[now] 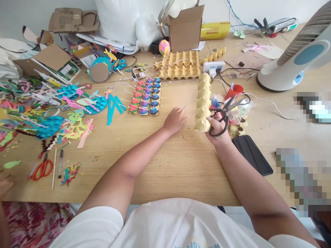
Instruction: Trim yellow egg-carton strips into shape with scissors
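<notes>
My right hand (218, 129) is closed around the handles of black scissors (226, 108), whose blades point up and to the right, a little apart. The same hand also grips the lower end of a yellowish egg carton strip (203, 101), a single row of cups held upright above the table. My left hand (176, 120) rests low over the wood with its fingers apart, holding nothing I can make out. A tiny bluish speck shows by its fingertips. Small carton crumbs (184, 137) lie just below it. Painted egg-cup rows (144, 96) in red, purple and blue stand beyond the left hand.
Uncut egg cartons (181, 65) lie at the back. On the right are a red cup (234, 90), a black phone (252, 155), a power strip (214, 66) and a white fan (292, 51). Paper crafts (49, 125) and orange scissors (42, 168) cover the left. Another person's hand (5, 186) shows there.
</notes>
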`<state>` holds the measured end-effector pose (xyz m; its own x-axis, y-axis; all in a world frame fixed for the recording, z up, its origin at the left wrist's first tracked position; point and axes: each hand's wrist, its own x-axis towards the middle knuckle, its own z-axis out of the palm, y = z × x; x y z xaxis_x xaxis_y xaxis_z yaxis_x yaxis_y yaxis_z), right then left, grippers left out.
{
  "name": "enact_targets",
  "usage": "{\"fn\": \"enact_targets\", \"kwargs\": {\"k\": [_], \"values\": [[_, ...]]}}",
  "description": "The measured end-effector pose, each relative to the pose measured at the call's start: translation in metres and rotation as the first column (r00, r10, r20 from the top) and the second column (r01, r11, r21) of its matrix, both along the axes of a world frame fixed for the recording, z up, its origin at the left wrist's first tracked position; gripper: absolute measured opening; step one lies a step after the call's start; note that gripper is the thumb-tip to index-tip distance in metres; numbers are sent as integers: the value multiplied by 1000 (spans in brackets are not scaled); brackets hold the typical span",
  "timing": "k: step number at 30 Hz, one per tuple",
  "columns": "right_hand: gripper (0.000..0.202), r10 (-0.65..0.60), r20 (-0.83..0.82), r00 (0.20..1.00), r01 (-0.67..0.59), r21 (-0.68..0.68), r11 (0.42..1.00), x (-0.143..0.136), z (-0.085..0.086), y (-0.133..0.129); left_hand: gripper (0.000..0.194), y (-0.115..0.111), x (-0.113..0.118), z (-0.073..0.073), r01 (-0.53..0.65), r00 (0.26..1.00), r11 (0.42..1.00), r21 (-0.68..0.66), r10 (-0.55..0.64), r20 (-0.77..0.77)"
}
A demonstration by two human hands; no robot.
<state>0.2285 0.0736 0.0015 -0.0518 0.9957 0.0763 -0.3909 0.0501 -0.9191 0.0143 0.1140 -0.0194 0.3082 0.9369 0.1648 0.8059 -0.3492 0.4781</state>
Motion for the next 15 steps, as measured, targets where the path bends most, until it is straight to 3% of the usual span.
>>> {"fn": "enact_targets", "kwargs": {"k": [3,6,9,12,15], "values": [[42,-9,-94,996,10,5,1000,-3,-1,-1,52,0,3,5,-25,998,999,23,24,51],[41,-14,-101,995,14,3,1000,-4,1,-1,68,0,15,4,-152,988,988,14,151,6],[41,-14,-156,988,14,2,1000,-4,5,-2,77,0,37,-3,-268,963,958,-103,264,-47],[40,4,-188,982,-2,11,1000,-5,9,-3,76,5,54,-4,-274,958,953,-126,283,55],[39,-2,-174,985,4,13,1000,-4,11,-4,71,2,46,4,-273,945,958,-88,284,160]]}}
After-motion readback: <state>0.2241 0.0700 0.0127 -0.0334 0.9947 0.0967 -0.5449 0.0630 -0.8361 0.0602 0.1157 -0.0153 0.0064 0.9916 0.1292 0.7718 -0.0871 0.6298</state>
